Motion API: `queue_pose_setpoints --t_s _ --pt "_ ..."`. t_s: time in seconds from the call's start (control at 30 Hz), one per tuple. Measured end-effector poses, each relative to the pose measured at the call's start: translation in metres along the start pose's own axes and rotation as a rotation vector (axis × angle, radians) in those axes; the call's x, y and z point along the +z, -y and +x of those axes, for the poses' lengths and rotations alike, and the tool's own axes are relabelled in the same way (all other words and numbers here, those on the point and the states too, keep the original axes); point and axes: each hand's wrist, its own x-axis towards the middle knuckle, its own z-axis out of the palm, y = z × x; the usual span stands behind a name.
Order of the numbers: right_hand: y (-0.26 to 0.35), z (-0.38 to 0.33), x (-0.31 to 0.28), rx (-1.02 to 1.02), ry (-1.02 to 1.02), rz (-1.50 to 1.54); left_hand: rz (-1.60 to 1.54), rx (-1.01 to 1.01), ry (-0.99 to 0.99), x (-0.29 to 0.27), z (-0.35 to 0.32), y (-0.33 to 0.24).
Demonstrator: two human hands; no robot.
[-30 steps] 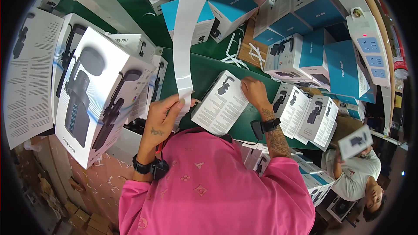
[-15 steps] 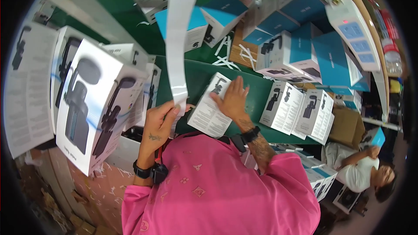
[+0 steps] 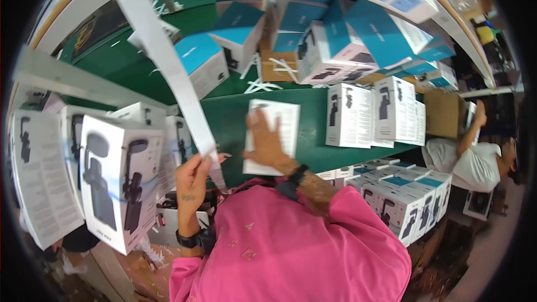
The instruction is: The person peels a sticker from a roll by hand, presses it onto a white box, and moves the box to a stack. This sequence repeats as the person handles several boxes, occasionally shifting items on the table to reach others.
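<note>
under right hand point(image 3: 264, 144), white box point(image 3: 288, 126)

A box point(image 3: 288, 126) is lying on the table point(image 3: 313, 134) before you, under your right hand point(image 3: 265, 142). To its left, a strip point(image 3: 162, 59) is running away from your left hand point(image 3: 193, 182). Left-hand boxes point(image 3: 123, 184) are standing beyond that hand. Right-hand boxes point(image 3: 352, 117) are standing along the table, with a carton point(image 3: 442, 112) sitting past them. Far boxes point(image 3: 240, 25) are sitting behind, scraps point(image 3: 260, 85) lying beside them. Grouped boxes point(image 3: 403, 196) are sitting near your right elbow.
</note>
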Motion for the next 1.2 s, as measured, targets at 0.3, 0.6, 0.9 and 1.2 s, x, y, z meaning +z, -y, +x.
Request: queue_pose_setpoints --t_s 0.3,0.6,0.9,1.2 --pt "-0.076 -0.012 -0.077 0.243 0.078 -0.212 0.022 -0.018 -0.068 -0.015 -0.007 0.018" --pt "0.055 0.279 -0.141 -0.458 0.221 -0.251 0.022 0.014 -0.122 -0.012 -0.041 -0.027" --pt "0.049 0.207 -0.117 -0.62 -0.097 -0.286 -0.16 -0.065 -0.188 -0.008 -0.063 -0.038" --pt "0.025 0.097 -0.167 -0.45 0.254 -0.091 -0.198 0.113 -0.057 -0.015 -0.06 -0.028"
